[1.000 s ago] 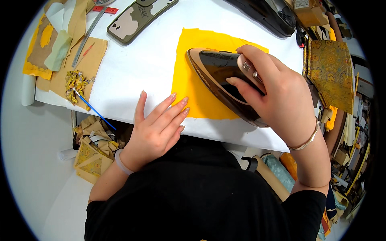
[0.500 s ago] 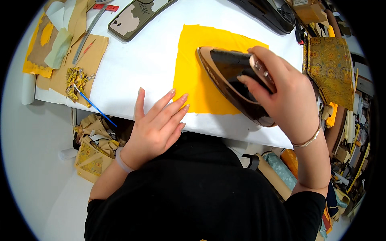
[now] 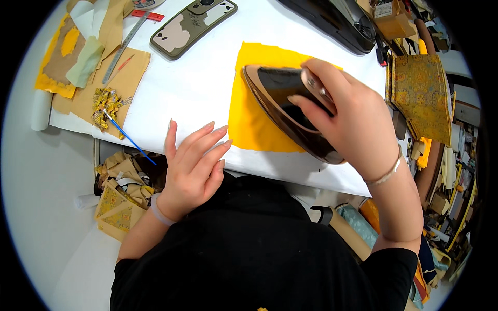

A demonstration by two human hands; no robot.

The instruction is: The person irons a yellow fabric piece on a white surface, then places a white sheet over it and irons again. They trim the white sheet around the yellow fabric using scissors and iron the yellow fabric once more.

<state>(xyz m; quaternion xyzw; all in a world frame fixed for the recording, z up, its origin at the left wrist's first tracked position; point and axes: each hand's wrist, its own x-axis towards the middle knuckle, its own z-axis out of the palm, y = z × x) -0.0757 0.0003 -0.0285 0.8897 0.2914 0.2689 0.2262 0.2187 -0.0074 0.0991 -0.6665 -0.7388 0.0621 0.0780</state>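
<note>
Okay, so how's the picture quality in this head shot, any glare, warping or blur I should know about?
Head view: fisheye bends the white table edge and leaves black corners; lighting is bright and even with soft shadows; the dark iron under the right hand shows a mild sheen; the yellow cloth and left hand are sharp; clutter at the right rim is squeezed and hard to read.

We look steeply down from head height through one close fisheye view; the white table (image 3: 207, 88) fills the upper frame, our own torso the lower, edges curving.
</note>
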